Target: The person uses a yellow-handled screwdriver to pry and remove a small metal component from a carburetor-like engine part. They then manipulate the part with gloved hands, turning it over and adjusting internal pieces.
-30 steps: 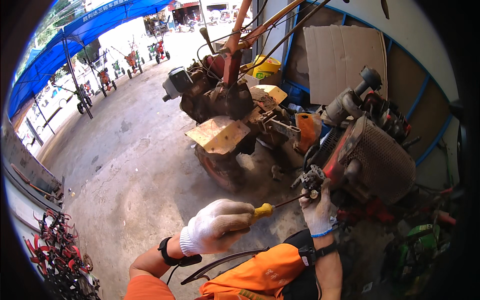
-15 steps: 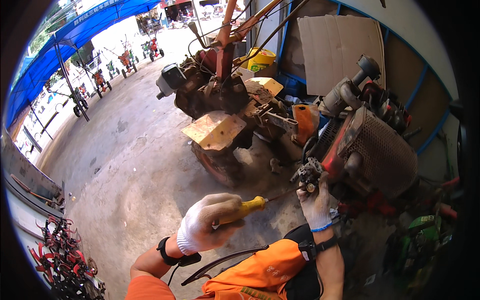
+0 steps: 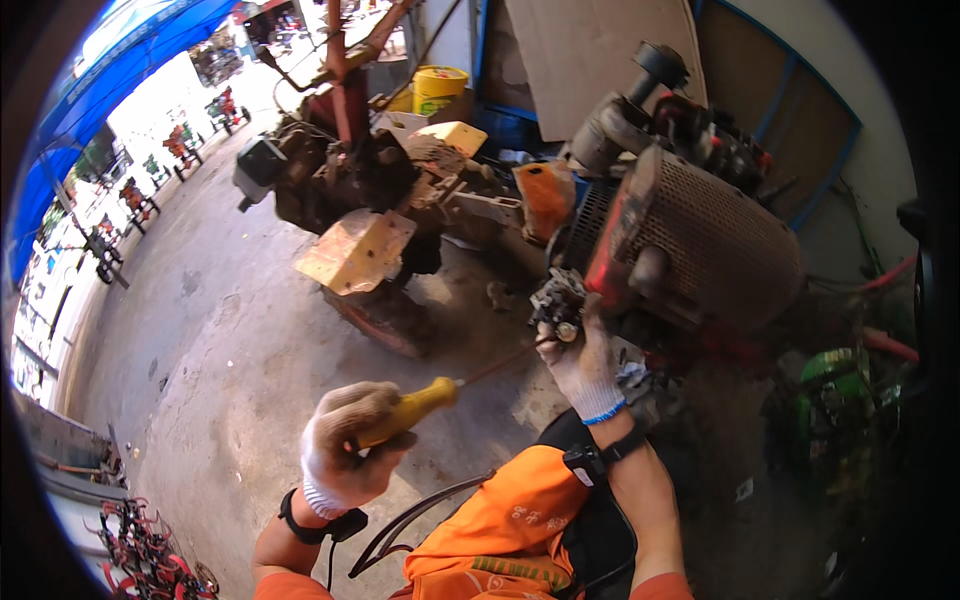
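Note:
In my gloved left hand (image 3: pixel 350 440) is a screwdriver (image 3: pixel 425 402), its yellow handle wrapped by my fingers. Its long thin shaft points up and to the right, with the tip close to my right hand. My gloved right hand (image 3: pixel 582 368) is closed round a small, greasy metal part (image 3: pixel 560 305) that looks like a carburetor. Whether the screwdriver's tip touches that part, I cannot tell. Just beyond my right hand stands a dirty engine (image 3: pixel 700 235) with a perforated guard and a red edge.
A rusty walking tractor (image 3: pixel 360 190) with yellow fenders stands ahead on the concrete floor (image 3: pixel 220 330). Behind it are a yellow bucket (image 3: pixel 440 88) and a large cardboard sheet (image 3: pixel 590 60). Red-and-black metal pieces (image 3: pixel 145 550) lie at the lower left, and a green machine (image 3: pixel 838 395) sits at the right.
The view has swung to the right, so the machines and both hands appear further left. Both hands keep their holds, and the screwdriver still points at the metal part.

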